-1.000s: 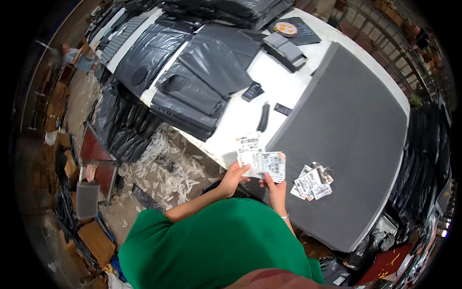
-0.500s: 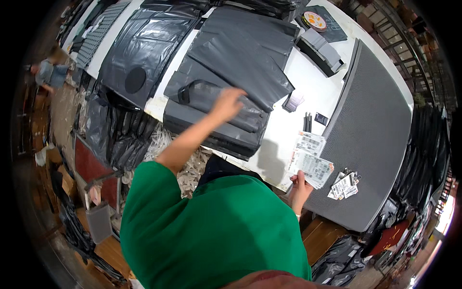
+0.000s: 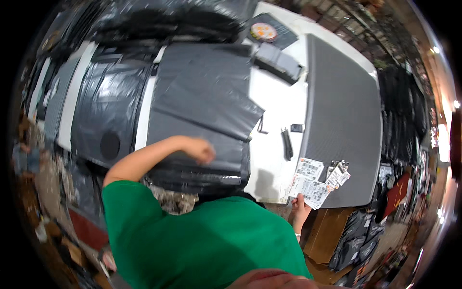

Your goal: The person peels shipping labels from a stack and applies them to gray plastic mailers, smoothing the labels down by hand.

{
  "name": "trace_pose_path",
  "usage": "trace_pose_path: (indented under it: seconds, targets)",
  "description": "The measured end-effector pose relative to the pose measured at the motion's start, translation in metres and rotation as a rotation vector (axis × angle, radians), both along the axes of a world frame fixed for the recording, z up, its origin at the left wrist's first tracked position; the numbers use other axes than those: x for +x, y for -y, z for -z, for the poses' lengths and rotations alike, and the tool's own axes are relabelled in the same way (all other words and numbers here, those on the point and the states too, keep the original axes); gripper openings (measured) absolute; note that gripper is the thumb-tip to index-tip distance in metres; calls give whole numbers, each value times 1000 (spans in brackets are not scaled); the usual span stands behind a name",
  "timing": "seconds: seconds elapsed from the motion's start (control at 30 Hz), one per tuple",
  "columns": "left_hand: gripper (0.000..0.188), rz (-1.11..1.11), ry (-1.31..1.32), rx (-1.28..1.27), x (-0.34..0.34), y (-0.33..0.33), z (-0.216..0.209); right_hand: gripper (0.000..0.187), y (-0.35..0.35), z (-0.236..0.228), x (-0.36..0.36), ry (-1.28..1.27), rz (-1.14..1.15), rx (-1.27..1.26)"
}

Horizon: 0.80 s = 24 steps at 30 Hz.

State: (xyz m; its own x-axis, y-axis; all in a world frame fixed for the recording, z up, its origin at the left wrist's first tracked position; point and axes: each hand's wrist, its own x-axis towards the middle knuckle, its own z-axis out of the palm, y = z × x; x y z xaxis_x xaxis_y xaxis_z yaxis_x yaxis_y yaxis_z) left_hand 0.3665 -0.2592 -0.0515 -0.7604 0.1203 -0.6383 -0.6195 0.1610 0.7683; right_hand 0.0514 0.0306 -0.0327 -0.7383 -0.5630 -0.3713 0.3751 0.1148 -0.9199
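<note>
We hold a fan of labels [image 3: 312, 185] in our right hand [image 3: 300, 204]: the grip is closed on their near edge, thumb on top. The labels are over the near edge of the white desk [image 3: 279, 101], by the near left corner of the grey mat [image 3: 342, 115], and right beside a pile [image 3: 335, 178] of other labels on that mat. Our left hand [image 3: 199, 150] is above the dark grey bags [image 3: 202, 91], well apart from the labels. It is blurred, so we cannot tell how far that grip is open, whether it has hold of anything, or whether it touches the bags. Between bags and mat we see a black knife [image 3: 287, 144] and, just beyond it, a small black case [image 3: 296, 128]. Farther back are a grey box [image 3: 276, 61] and a round sticker roll [image 3: 263, 32].
</note>
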Motion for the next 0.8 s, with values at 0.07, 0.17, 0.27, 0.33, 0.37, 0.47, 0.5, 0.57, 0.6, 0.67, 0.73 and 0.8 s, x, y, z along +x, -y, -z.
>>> trace_pose_path:
  seconds: [0.07, 0.17, 0.27, 0.33, 0.37, 0.47, 0.5, 0.57, 0.6, 0.67, 0.73, 0.8]
  targets:
    - [35, -439, -469, -693, -44, 57, 31, 16, 2, -10, 0, -75, -47, 59]
    - [68, -476, -226, -1351, -72, 114, 61, 8, -2, -23, 4, -205, -67, 146]
    - [87, -300, 53, -1242, -73, 116, 86, 11, -19, -33, 0, -209, 6, 41]
    - [82, -324, 84, -1215, -59, 99, 75, 13, -23, 1, -19, -120, 53, -85]
    - [78, -366, 122, -1136, -52, 91, 62, 16, -18, 9, -23, -39, 91, -93]
    - [75, -441, 123, -1110, -34, 64, 80, 17, -4, 12, -28, 2, 26, -136]
    - [74, -411, 79, -1199, -28, 54, 82, 17, 4, 7, -28, 4, -21, -102]
    - [74, -373, 37, -1334, -20, 39, 85, 17, 16, 1, -26, -3, -96, -153]
    - [81, -328, 58, -1346, -17, 37, 86, 17, 23, 0, -23, -4, -128, -185]
    - [97, -154, 105, -1416, -31, 36, 77, 18, 31, -2, -16, -10, -164, -223]
    - [106, 89, 139, -1432, -61, 39, 53, 19, 39, -9, -5, 6, -187, -230]
    - [113, 230, 180, -1379, -76, 45, 44, 21, 44, -13, 1, -21, -268, -234]
